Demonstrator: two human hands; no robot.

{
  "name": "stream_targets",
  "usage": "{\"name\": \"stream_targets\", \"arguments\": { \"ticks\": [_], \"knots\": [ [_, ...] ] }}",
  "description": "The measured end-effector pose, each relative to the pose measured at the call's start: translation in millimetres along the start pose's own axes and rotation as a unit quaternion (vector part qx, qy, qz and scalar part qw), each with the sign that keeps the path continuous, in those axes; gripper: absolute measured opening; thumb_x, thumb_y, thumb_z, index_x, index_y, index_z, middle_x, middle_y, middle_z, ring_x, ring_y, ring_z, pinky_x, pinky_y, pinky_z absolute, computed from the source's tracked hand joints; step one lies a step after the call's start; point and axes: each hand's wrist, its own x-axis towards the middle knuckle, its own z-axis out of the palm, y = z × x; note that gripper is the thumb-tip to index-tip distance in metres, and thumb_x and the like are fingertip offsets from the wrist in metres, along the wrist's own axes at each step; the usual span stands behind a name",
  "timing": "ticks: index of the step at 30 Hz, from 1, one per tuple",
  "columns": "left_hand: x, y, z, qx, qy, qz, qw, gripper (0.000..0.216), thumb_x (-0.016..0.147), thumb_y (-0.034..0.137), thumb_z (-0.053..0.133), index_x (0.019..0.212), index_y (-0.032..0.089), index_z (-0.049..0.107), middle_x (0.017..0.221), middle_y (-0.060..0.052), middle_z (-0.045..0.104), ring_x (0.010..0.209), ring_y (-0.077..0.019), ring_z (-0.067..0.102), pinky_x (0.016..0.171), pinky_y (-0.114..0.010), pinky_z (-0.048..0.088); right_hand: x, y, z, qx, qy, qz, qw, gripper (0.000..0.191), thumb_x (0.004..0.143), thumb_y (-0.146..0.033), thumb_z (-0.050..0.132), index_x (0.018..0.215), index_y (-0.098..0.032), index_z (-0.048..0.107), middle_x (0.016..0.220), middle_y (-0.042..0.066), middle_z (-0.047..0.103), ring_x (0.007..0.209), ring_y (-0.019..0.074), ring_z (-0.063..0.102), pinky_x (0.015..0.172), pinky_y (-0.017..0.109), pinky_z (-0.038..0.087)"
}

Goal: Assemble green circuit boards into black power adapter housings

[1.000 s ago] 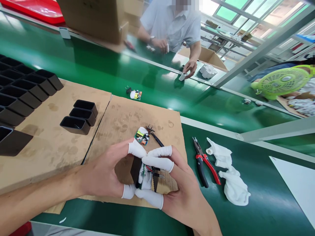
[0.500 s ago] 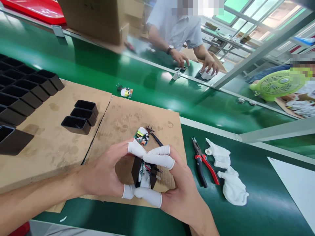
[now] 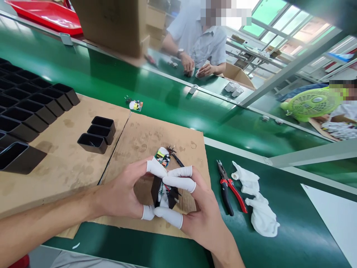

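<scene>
Brown card (image 3: 134, 156): lies flat.
Left hand (image 3: 122, 191): clamped on the case (image 3: 155, 190).
Right hand (image 3: 205, 206): clamped there too, near the plug (image 3: 173, 196).
Case: between both hands, above the card.
Plug: likely best pushed in straight.
Red wire (image 3: 167, 188): best not nipped.

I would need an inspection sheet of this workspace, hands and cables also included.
Surface: stained cardboard on a green bench.
Job's things: black case, held, pale parts showing inside; circuit board beyond it; open black cases at left.
Clutter: pliers and crumpled white cloth, right of the cardboard.
Hands: left hand and right hand grip the black case together.
Cables: short red wire at the case's opening.
Surroundings: co-worker opposite; green fan at right.
</scene>
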Motion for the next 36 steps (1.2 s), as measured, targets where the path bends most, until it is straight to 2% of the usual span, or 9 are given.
{"name": "stream_targets", "arguments": {
  "ticks": [5,11,14,17,22,26,30,33,36],
  "knots": [
    [3.2,13.2,-10.7,0.123,-0.024,-0.012,0.992,0.050,0.073,0.012,0.088,0.118,0.024,0.068,0.108,-0.002,0.074,0.093,-0.0233,0.072,0.079,-0.034,0.056,1.3,1.0,-1.7,-0.016,-0.007,0.000,1.000,0.054,0.102,-0.035,0.094,0.150,-0.036,0.069,0.130,0.005,0.074,0.119,0.0211,0.077,0.103,0.031,0.066],
    [10.2,33.6,-27.1,0.242,-0.054,0.022,0.968,0.036,0.076,0.011,0.079,0.108,0.023,0.069,0.096,-0.001,0.064,0.081,-0.0205,0.061,0.067,-0.031,0.045,1.6,2.6,-3.2,-0.017,-0.018,0.024,0.999,0.052,0.102,-0.033,0.093,0.149,-0.035,0.071,0.129,0.004,0.076,0.119,0.0222,0.078,0.104,0.033,0.066],
    [12.2,33.3,-32.4,0.264,-0.081,0.031,0.961,0.042,0.078,0.011,0.076,0.118,0.022,0.070,0.098,-0.003,0.064,0.080,-0.0207,0.060,0.066,-0.031,0.043,1.7,2.3,-3.4,-0.013,-0.016,0.034,0.999,0.039,0.104,-0.024,0.089,0.139,-0.034,0.074,0.123,0.002,0.078,0.113,0.0211,0.079,0.099,0.032,0.065],
    [12.4,30.3,-35.9,0.298,-0.094,0.055,0.948,0.044,0.079,0.012,0.075,0.121,0.023,0.068,0.097,-0.002,0.062,0.077,-0.0202,0.058,0.063,-0.031,0.041,2.2,3.0,-0.8,-0.025,0.002,0.027,0.999,0.028,0.102,-0.015,0.081,0.124,-0.030,0.074,0.110,0.001,0.076,0.096,0.0189,0.076,0.085,0.030,0.062],
    [12.2,25.8,-33.7,0.304,-0.099,0.070,0.945,0.048,0.075,0.011,0.075,0.120,0.025,0.065,0.096,-0.001,0.061,0.076,-0.0190,0.057,0.063,-0.030,0.041,3.1,10.0,9.9,0.019,0.004,0.057,0.998,0.020,0.096,-0.020,0.085,0.107,-0.027,0.070,0.101,0.000,0.074,0.088,0.0186,0.071,0.078,0.030,0.059],
    [11.5,19.0,-29.4,0.300,-0.116,0.061,0.945,0.051,0.065,0.012,0.082,0.111,0.024,0.064,0.096,-0.001,0.061,0.076,-0.0197,0.057,0.060,-0.031,0.040,3.9,12.6,15.1,0.055,0.030,0.075,0.995,0.015,0.099,-0.014,0.072,0.093,-0.026,0.066,0.088,-0.003,0.072,0.078,0.0156,0.068,0.071,0.026,0.057],
    [10.5,7.2,-31.5,0.299,-0.121,0.045,0.945,0.063,0.054,0.014,0.093,0.109,0.025,0.065,0.097,-0.002,0.063,0.079,-0.0212,0.060,0.062,-0.032,0.042,5.1,12.5,10.5,0.038,0.047,0.069,0.996,0.018,0.093,-0.010,0.070,0.087,-0.027,0.065,0.083,-0.004,0.073,0.074,0.0159,0.069,0.068,0.025,0.058],
    [11.6,0.1,-34.1,0.268,-0.095,0.063,0.957,0.073,0.047,0.011,0.093,0.113,0.026,0.066,0.099,-0.001,0.064,0.080,-0.0208,0.060,0.064,-0.031,0.040,6.0,14.9,4.7,0.025,0.058,0.058,0.996,0.019,0.092,-0.012,0.074,0.087,-0.028,0.066,0.080,-0.004,0.071,0.070,0.0162,0.069,0.064,0.025,0.060],
    [14.4,-2.3,-33.9,0.226,-0.054,0.070,0.970,0.077,0.045,0.010,0.093,0.115,0.026,0.066,0.100,0.001,0.062,0.082,-0.0194,0.059,0.067,-0.029,0.040,4.9,18.3,1.6,0.056,0.073,0.057,0.994,0.016,0.095,-0.017,0.079,0.090,-0.028,0.069,0.085,-0.002,0.076,0.073,0.0175,0.074,0.070,0.024,0.068]
  ]
}}
